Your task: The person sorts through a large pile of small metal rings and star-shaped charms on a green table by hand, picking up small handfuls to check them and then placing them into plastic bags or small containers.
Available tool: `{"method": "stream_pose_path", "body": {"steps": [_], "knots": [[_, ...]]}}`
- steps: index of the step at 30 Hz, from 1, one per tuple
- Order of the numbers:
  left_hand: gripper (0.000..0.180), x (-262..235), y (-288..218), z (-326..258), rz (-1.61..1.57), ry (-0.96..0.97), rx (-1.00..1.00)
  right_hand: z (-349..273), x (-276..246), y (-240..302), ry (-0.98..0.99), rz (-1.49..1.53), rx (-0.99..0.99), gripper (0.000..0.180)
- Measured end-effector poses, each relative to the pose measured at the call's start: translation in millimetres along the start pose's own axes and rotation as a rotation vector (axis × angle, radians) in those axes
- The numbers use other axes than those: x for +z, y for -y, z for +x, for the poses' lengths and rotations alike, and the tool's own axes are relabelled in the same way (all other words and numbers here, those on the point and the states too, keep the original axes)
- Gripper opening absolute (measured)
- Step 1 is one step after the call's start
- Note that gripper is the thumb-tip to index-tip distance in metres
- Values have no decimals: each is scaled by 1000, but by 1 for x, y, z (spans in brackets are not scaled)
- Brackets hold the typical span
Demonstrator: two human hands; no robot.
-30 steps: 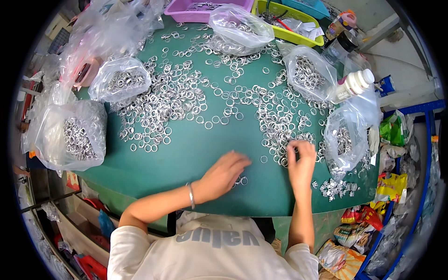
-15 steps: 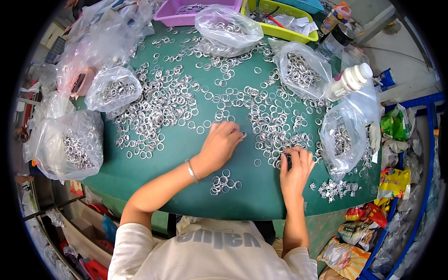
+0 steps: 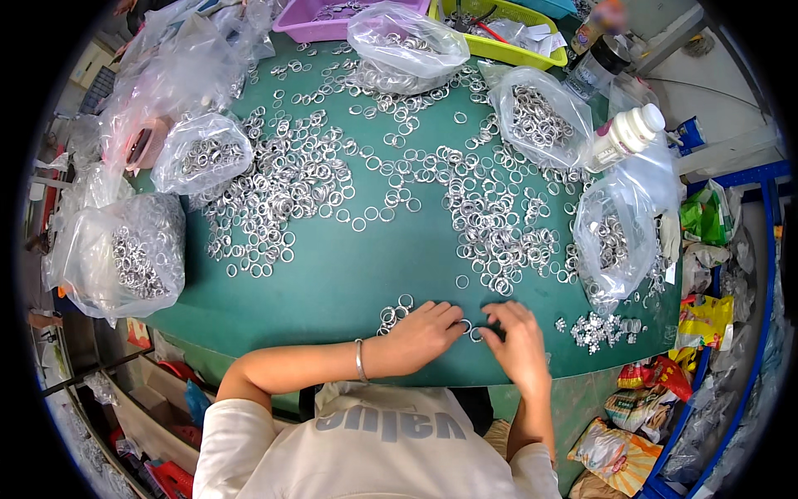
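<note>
On the green table near its front edge, my left hand [image 3: 426, 337] has its fingers bent together, with a silver ring [image 3: 465, 325] at its fingertips. Facing it, my right hand [image 3: 519, 343] holds its thumb and fingers apart. By the right thumb is a second ring [image 3: 475, 334]; whether the thumb touches it is too small to tell. A small group of rings [image 3: 389, 318] lies just beyond my left hand, partly covered by it. Large loose spreads of rings lie farther off, one on the left [image 3: 287, 191] and one on the right [image 3: 495, 224].
Clear plastic bags of rings stand around, including one far [image 3: 407, 50], one right [image 3: 615, 241] and one left [image 3: 125, 258]. A purple basket [image 3: 312, 29] and a yellow-green basket [image 3: 499, 50] sit at the back. Small silver pieces [image 3: 594, 331] lie right, below a white bottle [image 3: 628, 137].
Both hands have moved back toward the front edge, away from the ring spreads, and closer together. Rings now sit between them. My left hand now covers part of the small group.
</note>
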State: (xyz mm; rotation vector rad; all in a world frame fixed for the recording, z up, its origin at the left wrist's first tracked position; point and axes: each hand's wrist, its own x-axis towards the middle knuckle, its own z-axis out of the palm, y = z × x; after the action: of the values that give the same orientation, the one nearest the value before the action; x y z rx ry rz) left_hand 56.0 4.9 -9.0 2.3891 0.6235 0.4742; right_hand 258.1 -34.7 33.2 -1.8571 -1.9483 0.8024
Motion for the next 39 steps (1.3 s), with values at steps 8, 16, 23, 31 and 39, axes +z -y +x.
{"method": "stream_pose_path", "body": {"steps": [8,16,23,31,39], "knots": [[23,-26,59,70,201,-260,-93,74,25,-8,-435,-299,-81,13],[13,-41,71,68,124,-318,-119,67,7,-3,-469,-315,-122,7],[16,-23,18,32,-96,-101,-254,34,3,-31,-564,-379,-99,8],[17,0,0,19,-76,-39,-211,11,-7,-13,-397,-154,-147,10],[23,-11,-3,27,-5,-128,-234,16,-4,-12,-444,-132,-71,11]]}}
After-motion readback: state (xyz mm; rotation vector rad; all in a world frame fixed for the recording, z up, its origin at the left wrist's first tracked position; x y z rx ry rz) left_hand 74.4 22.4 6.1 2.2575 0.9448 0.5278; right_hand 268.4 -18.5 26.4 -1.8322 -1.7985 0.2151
